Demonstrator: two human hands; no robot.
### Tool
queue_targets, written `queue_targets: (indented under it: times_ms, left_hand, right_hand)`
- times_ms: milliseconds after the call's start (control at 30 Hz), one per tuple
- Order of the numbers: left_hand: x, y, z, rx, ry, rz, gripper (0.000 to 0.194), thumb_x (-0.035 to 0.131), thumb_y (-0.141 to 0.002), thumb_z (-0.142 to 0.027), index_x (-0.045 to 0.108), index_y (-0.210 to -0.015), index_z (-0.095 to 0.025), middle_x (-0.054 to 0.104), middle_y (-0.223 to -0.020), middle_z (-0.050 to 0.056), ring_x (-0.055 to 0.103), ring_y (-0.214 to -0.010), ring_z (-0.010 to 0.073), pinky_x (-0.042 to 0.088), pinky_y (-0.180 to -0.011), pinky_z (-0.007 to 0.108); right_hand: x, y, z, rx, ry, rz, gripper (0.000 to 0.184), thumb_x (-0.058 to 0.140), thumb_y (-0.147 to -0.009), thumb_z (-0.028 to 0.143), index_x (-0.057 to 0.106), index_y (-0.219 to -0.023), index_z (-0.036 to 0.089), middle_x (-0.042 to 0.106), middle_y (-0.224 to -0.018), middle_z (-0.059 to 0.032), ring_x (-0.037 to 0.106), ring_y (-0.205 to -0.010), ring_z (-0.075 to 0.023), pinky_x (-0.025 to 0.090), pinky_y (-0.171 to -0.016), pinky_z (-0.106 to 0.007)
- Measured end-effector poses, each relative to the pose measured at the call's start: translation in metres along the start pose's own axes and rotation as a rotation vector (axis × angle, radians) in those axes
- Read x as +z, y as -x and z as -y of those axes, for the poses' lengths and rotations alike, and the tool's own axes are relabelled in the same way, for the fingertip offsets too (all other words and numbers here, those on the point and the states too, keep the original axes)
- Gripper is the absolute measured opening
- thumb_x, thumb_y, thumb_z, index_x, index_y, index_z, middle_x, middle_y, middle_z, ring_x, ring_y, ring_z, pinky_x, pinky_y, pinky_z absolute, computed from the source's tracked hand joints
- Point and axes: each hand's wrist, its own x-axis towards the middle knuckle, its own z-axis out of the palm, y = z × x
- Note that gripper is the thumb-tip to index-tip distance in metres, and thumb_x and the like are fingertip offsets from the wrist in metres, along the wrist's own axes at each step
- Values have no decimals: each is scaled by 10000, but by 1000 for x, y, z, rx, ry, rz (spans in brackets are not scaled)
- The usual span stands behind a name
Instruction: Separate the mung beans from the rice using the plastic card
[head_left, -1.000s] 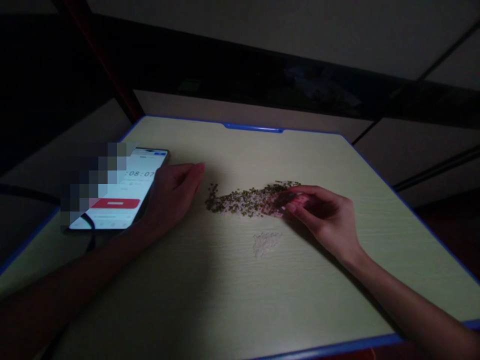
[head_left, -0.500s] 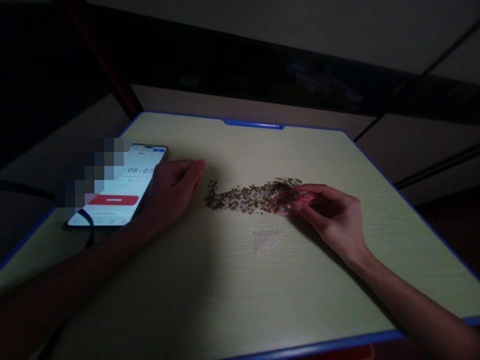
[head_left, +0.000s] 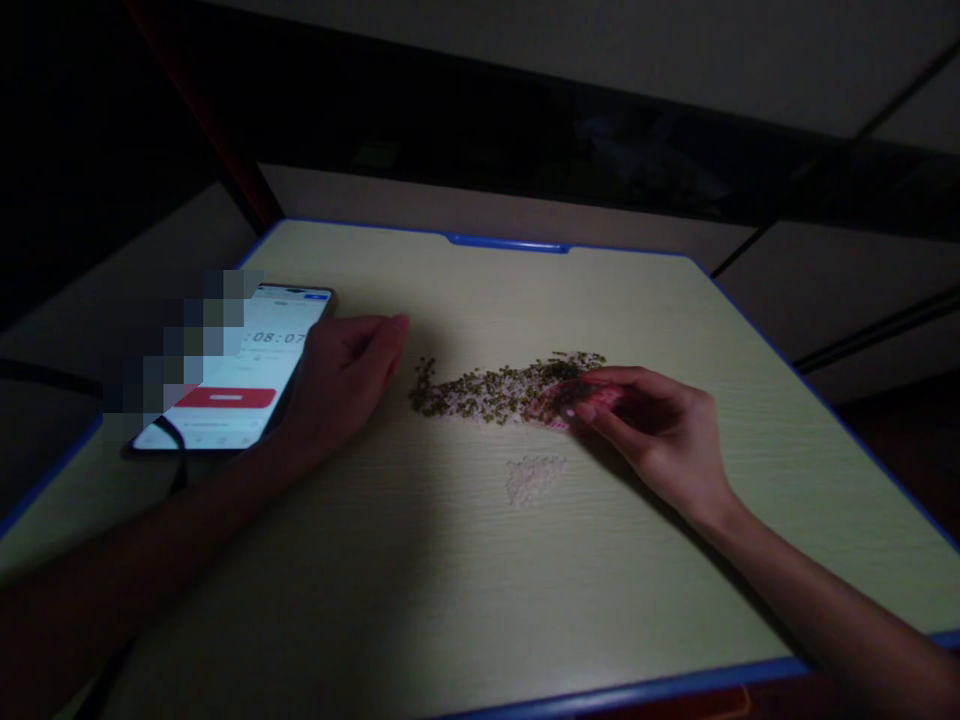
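Head view in low light, as I read it from my remote seat: two bare hands at a pale, blue-edged table point(head_left: 480, 590). The right hand point(head_left: 667, 435) has thumb and forefinger nearly closed, a narrow pinch on what looks like a pink see-through film point(head_left: 553, 402). The film is at the right end of the pile point(head_left: 480, 393), a band of green and pale grains; whether it touches them or sits just above I cannot tell. A small patch point(head_left: 534, 478) of pale grains lies nearer the viewer, apart from the pile. The left hand point(head_left: 341, 375) is loosely curled between the pile and the phone point(head_left: 234, 365); its palm is hidden, so I cannot tell whether it holds anything.

On handling: I judge that a light pinch suits so thin a film, since a hard squeeze could crumple it. I would carry its free edge low and turn the wrist slowly; a flick could scatter grains toward the patch. The shadow by the left hand dims the pile's left end, so I would draw that hand back for light, minding the cable point(head_left: 182, 462) at the phone's lower corner.
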Motion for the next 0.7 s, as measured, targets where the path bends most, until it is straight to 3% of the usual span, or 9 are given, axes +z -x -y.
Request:
queue_targets:
  times_ms: [333, 700]
  left_hand:
    - [1, -2, -2, 10, -30, 10, 440, 452, -803, -347, 417, -399, -176, 357, -309, -78, 337, -318, 44, 253, -370, 195]
    - [1, -1, 0, 11, -30, 10, 440, 455, -802, -358, 423, -400, -181, 353, -304, -79, 335, -309, 50, 255, -357, 197]
  right_hand:
    - [2, 2, -1, -75, -10, 73, 196, 669, -689, 133, 673, -885, 151, 664, -643, 11, 569, -533, -83, 480, -496, -197]
    - [5, 1, 1, -64, 35, 38, 205, 668, -691, 148, 673, -896, 147, 652, -619, 16, 558, -511, -81, 474, -481, -190]
